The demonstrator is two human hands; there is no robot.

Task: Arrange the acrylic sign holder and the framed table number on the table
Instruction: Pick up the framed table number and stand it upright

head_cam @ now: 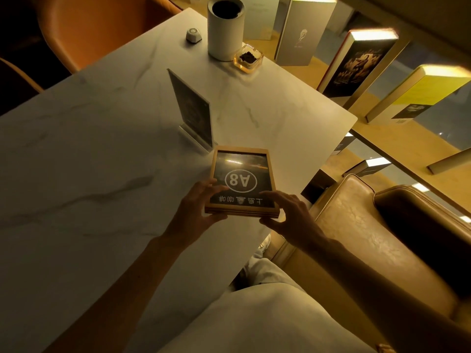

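Observation:
The framed table number point(242, 171), a wooden frame with a dark card reading "A8" upside down to me, is near the right edge of the white marble table point(89, 149). My left hand point(198, 207) grips its near left corner, thumb under the edge. My right hand point(288, 212) holds its near right corner, fingers on the glass. The acrylic sign holder point(192, 108) stands upright just beyond the frame, on its clear base, apart from both hands.
At the far end of the table stand a white cylinder point(225, 29), a glass ashtray point(248, 59) and a small white call button point(193, 34). An orange chair point(96, 29) is at the far left, a tan leather seat point(369, 225) to the right, and lit display books point(356, 62) line a shelf.

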